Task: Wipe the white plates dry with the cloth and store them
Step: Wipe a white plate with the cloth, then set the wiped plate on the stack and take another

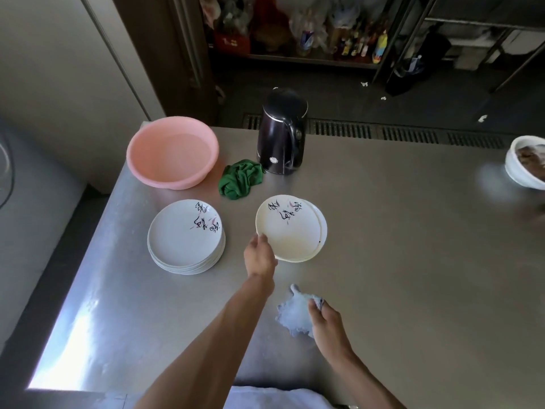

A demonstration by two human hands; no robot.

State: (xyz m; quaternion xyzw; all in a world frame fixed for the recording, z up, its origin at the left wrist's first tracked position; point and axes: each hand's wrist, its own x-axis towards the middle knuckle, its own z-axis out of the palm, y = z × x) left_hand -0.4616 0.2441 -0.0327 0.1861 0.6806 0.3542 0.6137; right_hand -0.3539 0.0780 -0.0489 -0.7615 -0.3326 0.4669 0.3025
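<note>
Left hand [259, 255] pinches the near-left rim of one plate [287, 228], thumb on top, fingers under. That plate is the top one of a small pile [323, 228] mid-table; at least two plates there, with a lower rim showing on the right, exact count unclear. Right hand [327, 323] is clenched round one bunched pale blue cloth [295, 314], near and a bit right of the pile, clear of the plates; can't tell if the cloth touches the table [413, 261].

Left of the pile and apart from it is a second, taller stack [184, 234] of white plates with the same black and pink brush marks. There are several, but the edges are too tight to count.

Farther back:
- One pink basin [172, 152] sits at the far-left corner.
- One crumpled green rag [240, 178] lies just right of it.
- One black kettle [280, 134] is beside the rag, at the far edge.
- One white bowl [522, 172] with something brown in it is far right, cut off by the frame.

Beyond the table a shelf [295, 39] holds bottles and bags, blurred.
</note>
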